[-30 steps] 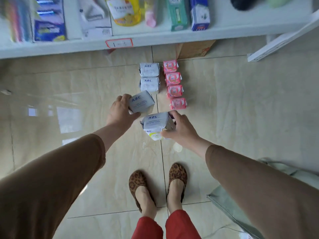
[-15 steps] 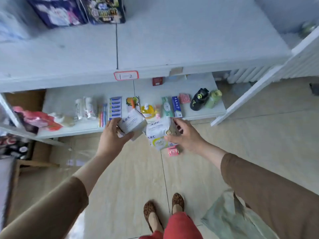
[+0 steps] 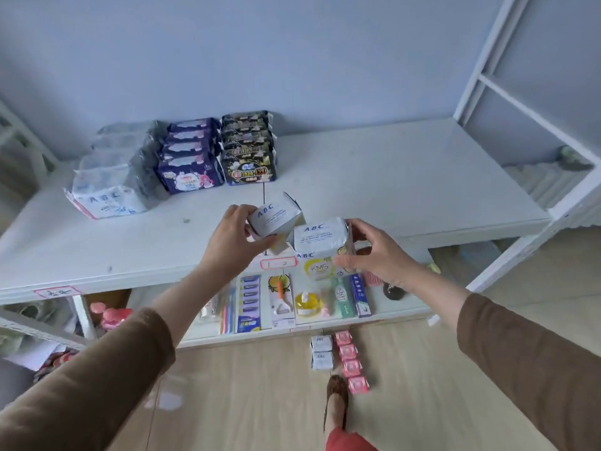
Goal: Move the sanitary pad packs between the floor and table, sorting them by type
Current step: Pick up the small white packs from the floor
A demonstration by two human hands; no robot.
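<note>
Stood before a white table (image 3: 374, 177). Along its back edge lay three rows of packs: white ABC packs (image 3: 107, 177) at left, dark purple packs (image 3: 190, 157) beside them, black packs (image 3: 248, 148) next. Held above the table's front edge in the left hand (image 3: 232, 245), fingers clasped around it, a tilted small white ABC pack (image 3: 276, 218); gripped in the right hand (image 3: 379, 255), a second ABC pack (image 3: 322, 245). Left on the floor: two white small packs (image 3: 322, 353) beside four pink packs (image 3: 351, 362).
</note>
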